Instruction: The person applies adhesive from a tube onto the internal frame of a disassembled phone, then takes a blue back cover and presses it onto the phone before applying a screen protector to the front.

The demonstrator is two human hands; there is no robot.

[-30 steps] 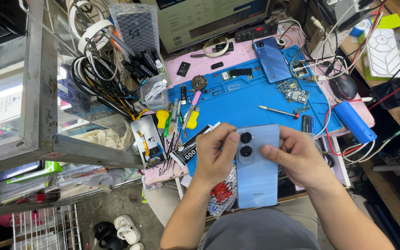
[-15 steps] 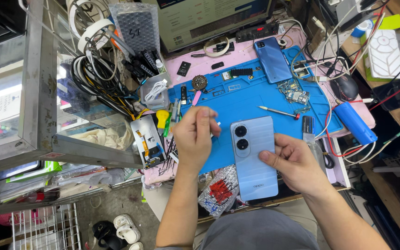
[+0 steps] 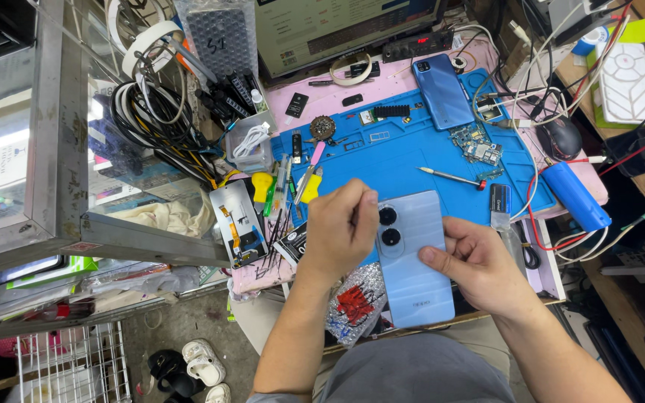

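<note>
A light blue smartphone (image 3: 412,261) lies back-up in front of me, its two round camera lenses toward the top left. My right hand (image 3: 479,265) grips its right edge, thumb on the back. My left hand (image 3: 341,231) is closed at the phone's top left corner beside the lenses, fingers curled; whether it pinches a small tool I cannot tell. Both hands hover over the near edge of a blue work mat (image 3: 412,149).
On the mat lie a screwdriver (image 3: 453,177), a bare circuit board (image 3: 475,143), a second blue phone (image 3: 442,91) and a black mouse (image 3: 559,136). Tweezers and picks (image 3: 293,183) crowd the mat's left edge. A blue cylinder (image 3: 576,195) sits at right, cables and a glass case (image 3: 31,149) at left.
My left hand, which had lifted away to the left half a second ago, has come back onto the phone's top left corner. The phone has stayed in my right hand.
</note>
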